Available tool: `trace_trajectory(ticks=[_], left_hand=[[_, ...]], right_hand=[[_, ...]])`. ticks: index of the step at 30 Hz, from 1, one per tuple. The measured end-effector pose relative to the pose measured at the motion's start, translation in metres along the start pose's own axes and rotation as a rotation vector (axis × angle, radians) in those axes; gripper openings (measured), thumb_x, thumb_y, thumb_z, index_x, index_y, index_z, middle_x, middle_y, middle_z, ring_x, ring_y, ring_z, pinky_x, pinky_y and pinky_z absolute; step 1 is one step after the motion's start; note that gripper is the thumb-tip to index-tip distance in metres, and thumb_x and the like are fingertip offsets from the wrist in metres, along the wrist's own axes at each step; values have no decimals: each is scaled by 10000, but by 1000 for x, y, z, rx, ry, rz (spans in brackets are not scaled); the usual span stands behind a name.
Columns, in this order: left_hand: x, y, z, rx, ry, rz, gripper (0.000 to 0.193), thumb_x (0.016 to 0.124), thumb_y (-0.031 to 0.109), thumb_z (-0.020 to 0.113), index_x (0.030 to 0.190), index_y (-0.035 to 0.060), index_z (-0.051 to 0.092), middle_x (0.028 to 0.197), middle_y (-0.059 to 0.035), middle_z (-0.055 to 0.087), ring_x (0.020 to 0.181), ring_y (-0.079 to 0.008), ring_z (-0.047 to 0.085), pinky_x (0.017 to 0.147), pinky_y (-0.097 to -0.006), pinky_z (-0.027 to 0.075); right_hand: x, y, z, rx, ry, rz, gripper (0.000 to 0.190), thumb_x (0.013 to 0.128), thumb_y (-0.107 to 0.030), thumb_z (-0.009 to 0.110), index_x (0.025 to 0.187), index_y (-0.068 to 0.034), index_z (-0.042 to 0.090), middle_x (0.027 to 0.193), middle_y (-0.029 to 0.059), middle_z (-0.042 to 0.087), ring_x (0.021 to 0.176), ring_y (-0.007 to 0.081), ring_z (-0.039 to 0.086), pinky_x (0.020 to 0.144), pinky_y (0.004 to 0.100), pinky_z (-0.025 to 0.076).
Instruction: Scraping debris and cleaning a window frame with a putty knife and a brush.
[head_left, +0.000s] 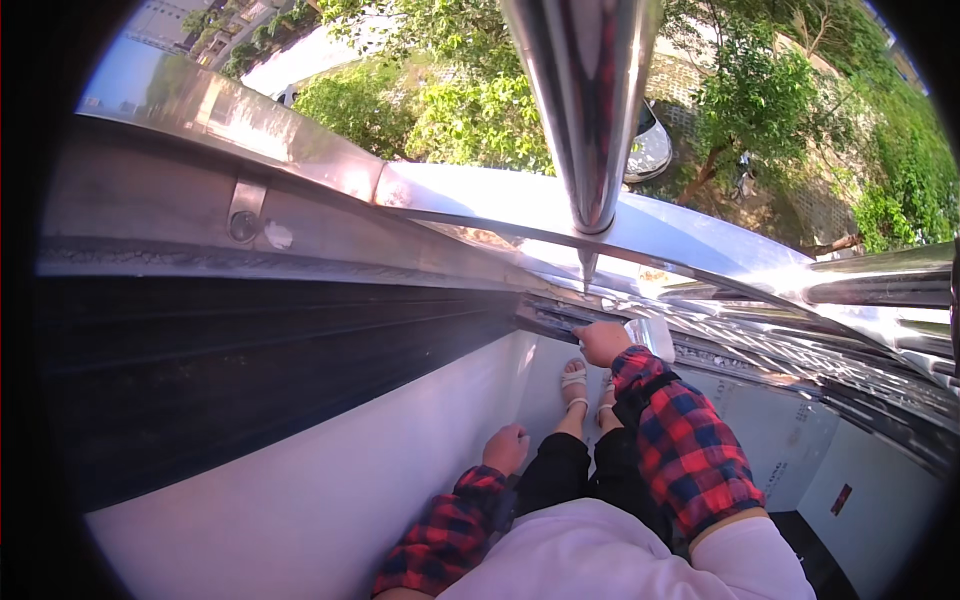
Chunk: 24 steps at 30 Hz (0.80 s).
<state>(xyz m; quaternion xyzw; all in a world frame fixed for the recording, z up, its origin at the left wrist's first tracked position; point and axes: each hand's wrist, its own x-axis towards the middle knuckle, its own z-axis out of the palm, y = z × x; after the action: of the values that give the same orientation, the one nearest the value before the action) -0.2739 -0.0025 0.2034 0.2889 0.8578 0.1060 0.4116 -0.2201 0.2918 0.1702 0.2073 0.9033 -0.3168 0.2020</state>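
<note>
In my right hand (604, 343) is what looks like a flat brush, with a silvery band and a pale, wide end (660, 339). The hand is over the dark window-sill track (559, 319), near the corner where two frames meet; I cannot tell whether the brush touches it. My left hand (506, 448) hangs low beside the white wall panel (337, 457), its fingers curled in and nothing visible in them. Both forearms wear red-and-black checked sleeves.
A shiny metal post (585, 112) rises from a flat metal rail (480, 191) outside the sill. More bars (885, 277) run to the right. Beyond and below are trees (480, 112) and a parked car (649, 150). A dark ledge (262, 360) lies along the left.
</note>
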Motion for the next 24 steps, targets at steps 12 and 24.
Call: trace_trajectory(ticks=[12, 24], left_hand=[[1, 8, -4, 50, -39, -16, 247, 782, 231, 536, 938, 49, 593, 934, -153, 601, 887, -327, 566, 776, -412, 450], [3, 12, -3, 17, 43, 45, 224, 789, 237, 523, 882, 43, 586, 910, -155, 597, 867, -335, 561, 761, -418, 450]], right_hand=[[27, 29, -11, 235, -230, -69, 513, 608, -173, 624, 1109, -74, 582, 961, 157, 622, 920, 282, 589, 792, 366, 465], [-77, 37, -34, 533, 26, -16, 450, 701, -230, 623, 1105, -43, 560, 902, 211, 615, 866, 350, 584, 767, 384, 454]])
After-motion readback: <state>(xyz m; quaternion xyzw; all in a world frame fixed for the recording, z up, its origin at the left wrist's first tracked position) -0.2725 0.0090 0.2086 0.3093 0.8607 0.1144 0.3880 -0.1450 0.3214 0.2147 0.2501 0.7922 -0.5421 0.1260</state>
